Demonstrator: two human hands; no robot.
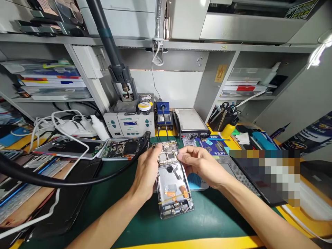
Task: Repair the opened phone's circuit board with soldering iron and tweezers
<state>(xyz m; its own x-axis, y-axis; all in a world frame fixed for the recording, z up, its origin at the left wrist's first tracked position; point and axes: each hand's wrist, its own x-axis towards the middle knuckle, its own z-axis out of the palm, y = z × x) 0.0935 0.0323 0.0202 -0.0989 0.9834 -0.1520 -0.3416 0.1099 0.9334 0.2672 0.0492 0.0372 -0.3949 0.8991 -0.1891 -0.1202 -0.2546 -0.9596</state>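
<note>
An opened smartphone (173,180) is held up in front of me, tilted, its inside facing me. At its top end sits the circuit board (168,155); lower down are a bare silver bay, orange flex cables (171,194) and a thin yellow strip across it. My left hand (147,171) grips the phone's upper left edge, thumb on the board's corner. At the upper right edge, my right hand (198,162) has thumb and index finger pinched at the board's side; whether they hold a small part there is hidden. Behind the phone lies a blue flat object (195,181).
A hot-air station (129,123), a soldering iron holder (164,112) and a grey heating plate (192,121) stand behind. A thick black hose (85,183) arcs across the left. Opened devices (124,148) lie at left, a dark screen (256,173) at right. Tools fill a holder (224,116).
</note>
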